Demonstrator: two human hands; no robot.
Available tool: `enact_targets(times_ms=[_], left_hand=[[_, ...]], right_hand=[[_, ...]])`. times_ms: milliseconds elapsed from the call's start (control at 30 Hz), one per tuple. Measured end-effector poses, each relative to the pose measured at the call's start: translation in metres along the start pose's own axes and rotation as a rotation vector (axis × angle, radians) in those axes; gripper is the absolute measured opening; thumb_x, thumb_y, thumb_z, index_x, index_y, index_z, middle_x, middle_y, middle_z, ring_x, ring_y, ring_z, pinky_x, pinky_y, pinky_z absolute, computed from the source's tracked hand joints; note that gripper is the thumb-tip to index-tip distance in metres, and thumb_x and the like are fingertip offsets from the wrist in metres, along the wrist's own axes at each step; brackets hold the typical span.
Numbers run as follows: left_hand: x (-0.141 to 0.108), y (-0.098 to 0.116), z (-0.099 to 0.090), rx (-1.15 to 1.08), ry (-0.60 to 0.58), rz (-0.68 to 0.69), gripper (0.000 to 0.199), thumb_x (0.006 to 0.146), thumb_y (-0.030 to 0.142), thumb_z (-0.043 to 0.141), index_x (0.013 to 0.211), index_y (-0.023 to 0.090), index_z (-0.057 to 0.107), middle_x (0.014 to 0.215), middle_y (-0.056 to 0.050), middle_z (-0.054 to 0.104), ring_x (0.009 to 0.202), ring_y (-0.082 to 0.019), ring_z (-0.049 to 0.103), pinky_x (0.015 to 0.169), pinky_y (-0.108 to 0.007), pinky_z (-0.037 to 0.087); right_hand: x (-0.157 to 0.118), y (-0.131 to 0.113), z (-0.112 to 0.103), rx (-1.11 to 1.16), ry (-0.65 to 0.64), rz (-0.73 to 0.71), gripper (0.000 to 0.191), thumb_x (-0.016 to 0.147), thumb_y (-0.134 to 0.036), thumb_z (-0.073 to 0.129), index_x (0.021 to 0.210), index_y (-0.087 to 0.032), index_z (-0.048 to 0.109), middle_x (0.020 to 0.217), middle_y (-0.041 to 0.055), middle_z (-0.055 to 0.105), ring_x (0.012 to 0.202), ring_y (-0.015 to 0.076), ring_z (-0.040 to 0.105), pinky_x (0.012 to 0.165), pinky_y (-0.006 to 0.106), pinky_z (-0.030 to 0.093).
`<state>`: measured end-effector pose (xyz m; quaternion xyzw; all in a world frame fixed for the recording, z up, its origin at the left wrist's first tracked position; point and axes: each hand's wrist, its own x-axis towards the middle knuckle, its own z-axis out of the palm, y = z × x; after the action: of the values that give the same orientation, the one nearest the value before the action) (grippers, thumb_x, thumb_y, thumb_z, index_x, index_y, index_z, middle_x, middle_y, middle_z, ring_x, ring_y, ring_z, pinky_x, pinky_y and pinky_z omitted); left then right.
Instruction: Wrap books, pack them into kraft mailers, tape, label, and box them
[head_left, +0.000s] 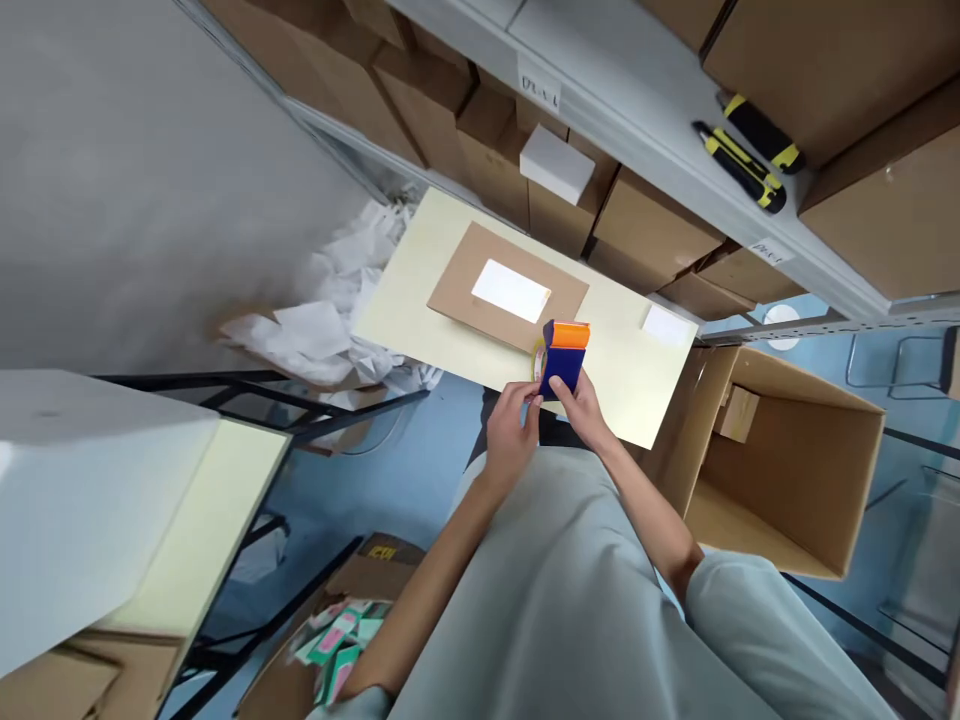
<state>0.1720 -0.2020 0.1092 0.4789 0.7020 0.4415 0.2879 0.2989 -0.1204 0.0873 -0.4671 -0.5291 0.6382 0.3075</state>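
Observation:
A packing tape dispenser (564, 358), dark blue with an orange end, is held up over the near edge of the pale yellow table. My right hand (583, 408) is closed around it, thumb across its blue face. At its left side shows the rim of a tape roll (538, 360). My left hand (514, 428) is closed, its fingertips pinched against the dispenser's lower left side; whether they hold a tape end is too small to see. Just beyond lies a flat brown cardboard mailer (469, 275) with a white label (511, 290) on top.
An open cardboard box (787, 480) stands at the right. Crumpled white paper (322, 320) is heaped left of the table (622, 390). Above the table's far side runs a shelf (637, 110) with two yellow-black utility knives (742, 165). A carton of green-pink packets (337, 635) sits lower left.

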Motion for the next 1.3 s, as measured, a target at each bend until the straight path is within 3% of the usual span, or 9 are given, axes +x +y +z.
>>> enact_targets(times_ms=[200, 267, 333, 400, 600, 800, 967, 1133, 1300], left_hand=[[-0.011, -0.006, -0.018, -0.106, -0.013, -0.117, 0.036, 0.115, 0.045, 0.046, 0.134, 0.023, 0.068, 0.129, -0.010, 0.075, 0.104, -0.021, 0.079, 0.099, -0.039, 0.066], [-0.007, -0.005, -0.030, -0.115, 0.048, -0.104, 0.042, 0.116, 0.040, 0.036, 0.141, 0.025, 0.066, 0.146, -0.010, 0.070, 0.124, -0.023, 0.076, 0.107, -0.043, 0.064], [0.000, -0.001, -0.041, -0.074, 0.095, -0.036, 0.041, 0.114, 0.037, 0.038, 0.143, 0.027, 0.066, 0.160, -0.008, 0.061, 0.156, -0.028, 0.055, 0.125, -0.051, 0.052], [0.010, 0.007, -0.051, -0.055, 0.095, 0.018, 0.040, 0.112, 0.038, 0.047, 0.146, 0.029, 0.065, 0.164, -0.006, 0.058, 0.167, -0.030, 0.038, 0.134, -0.056, 0.040], [0.038, 0.037, -0.062, -0.139, -0.105, -0.028, 0.039, 0.103, 0.046, 0.065, 0.138, 0.029, 0.073, 0.141, -0.009, 0.073, 0.132, -0.027, 0.068, 0.112, -0.044, 0.060], [0.052, 0.040, -0.071, -0.231, -0.226, -0.127, 0.035, 0.096, 0.046, 0.074, 0.124, 0.027, 0.080, 0.125, -0.009, 0.078, 0.104, -0.023, 0.074, 0.090, -0.036, 0.064], [0.054, 0.038, -0.080, -0.164, -0.303, -0.082, 0.024, 0.094, 0.043, 0.075, 0.110, 0.028, 0.084, 0.113, -0.006, 0.081, 0.092, -0.020, 0.073, 0.084, -0.032, 0.062], [0.047, 0.037, -0.080, -0.140, -0.255, 0.046, 0.018, 0.097, 0.042, 0.074, 0.092, 0.028, 0.083, 0.094, -0.004, 0.080, 0.087, -0.021, 0.071, 0.074, -0.031, 0.060], [0.033, 0.040, -0.073, -0.103, -0.155, 0.192, 0.019, 0.103, 0.039, 0.069, 0.094, 0.029, 0.082, 0.094, -0.004, 0.081, 0.090, -0.022, 0.071, 0.077, -0.033, 0.060]], right_hand=[[-0.031, 0.007, -0.005, -0.067, -0.007, 0.054, 0.063, 0.097, -0.076, 0.069, 0.130, -0.023, 0.060, 0.120, 0.0097, 0.077, 0.110, 0.0253, 0.074, 0.103, 0.042, 0.062], [-0.040, 0.004, -0.008, -0.087, -0.014, 0.064, 0.061, 0.097, -0.073, 0.070, 0.131, -0.023, 0.059, 0.119, 0.0096, 0.077, 0.108, 0.0252, 0.074, 0.102, 0.043, 0.063], [-0.047, 0.001, -0.013, -0.146, -0.018, 0.069, 0.057, 0.098, -0.070, 0.070, 0.129, -0.023, 0.058, 0.116, 0.0083, 0.077, 0.104, 0.0248, 0.074, 0.099, 0.042, 0.062], [-0.053, -0.003, -0.019, -0.245, -0.016, 0.066, 0.053, 0.098, -0.068, 0.072, 0.125, -0.024, 0.059, 0.110, 0.0062, 0.076, 0.100, 0.0244, 0.073, 0.095, 0.041, 0.062], [-0.066, -0.015, -0.036, -0.473, -0.086, 0.019, 0.052, 0.100, -0.065, 0.071, 0.127, -0.024, 0.057, 0.107, 0.0064, 0.076, 0.091, 0.0243, 0.071, 0.084, 0.041, 0.061], [-0.068, -0.022, -0.050, -0.638, -0.136, -0.118, 0.051, 0.103, -0.067, 0.068, 0.127, -0.024, 0.057, 0.108, 0.0097, 0.075, 0.098, 0.0273, 0.073, 0.088, 0.045, 0.064], [-0.070, -0.026, -0.057, -0.745, -0.205, -0.276, 0.051, 0.107, -0.066, 0.062, 0.131, -0.022, 0.057, 0.120, 0.0162, 0.074, 0.115, 0.0320, 0.073, 0.097, 0.049, 0.064], [-0.070, -0.031, -0.063, -0.831, -0.269, -0.333, 0.050, 0.107, -0.063, 0.064, 0.135, -0.022, 0.057, 0.125, 0.0182, 0.074, 0.120, 0.0336, 0.072, 0.100, 0.051, 0.063], [-0.070, -0.033, -0.066, -0.879, -0.291, -0.332, 0.044, 0.110, -0.061, 0.058, 0.129, -0.022, 0.055, 0.109, 0.0126, 0.074, 0.103, 0.0299, 0.073, 0.086, 0.044, 0.063]])
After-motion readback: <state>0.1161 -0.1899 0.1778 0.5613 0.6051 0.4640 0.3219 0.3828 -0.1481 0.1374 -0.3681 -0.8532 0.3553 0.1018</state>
